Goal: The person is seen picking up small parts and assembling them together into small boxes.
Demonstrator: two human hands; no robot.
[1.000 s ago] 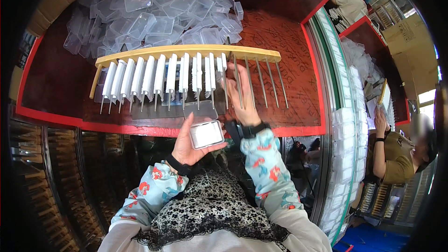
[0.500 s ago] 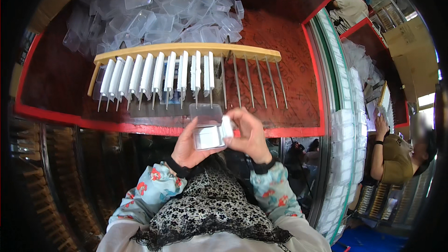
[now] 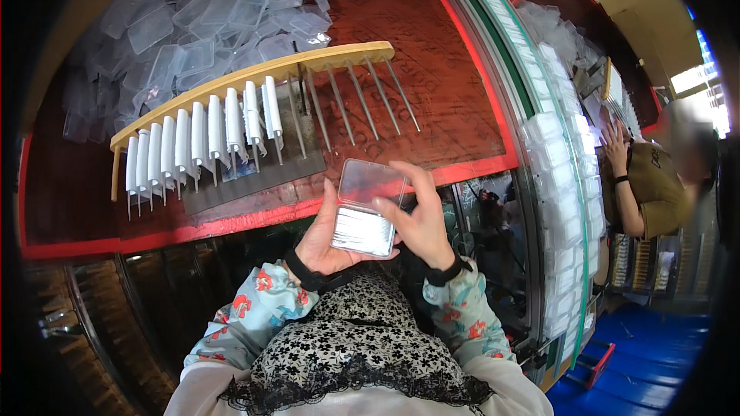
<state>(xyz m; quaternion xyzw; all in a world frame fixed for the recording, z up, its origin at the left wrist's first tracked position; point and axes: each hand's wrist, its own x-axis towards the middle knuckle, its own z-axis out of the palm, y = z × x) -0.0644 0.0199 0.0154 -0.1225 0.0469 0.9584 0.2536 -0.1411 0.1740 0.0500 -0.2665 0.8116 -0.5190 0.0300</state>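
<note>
My left hand [image 3: 317, 239] holds a small clear plastic box [image 3: 364, 253] from its left side and below, with the thumb along the left edge. Thin white strips [image 3: 362, 229] lie packed in the box's lower half. Its clear lid [image 3: 368, 179] stands raised on the far side. At the lid's right edge is my right hand [image 3: 422, 223], thumb in front of the lid and index finger at its upper corner. Beyond, a wooden rack [image 3: 254, 81] carries a row of metal rods; folded white pieces [image 3: 198, 135] hang on the left ones, while several right rods are bare.
Loose clear boxes [image 3: 208, 27] are heaped behind the rack on the red-edged bench [image 3: 455, 100]. To the right runs a conveyor with stacked clear boxes [image 3: 556, 177]. Past it, another person [image 3: 647, 173] works at a similar bench. Rows of wooden racks [image 3: 154, 316] stand below left.
The white bundle in my right hand has left its fingers, and white strips now lie across the box. My right hand has moved to the lid. The view has turned right.
</note>
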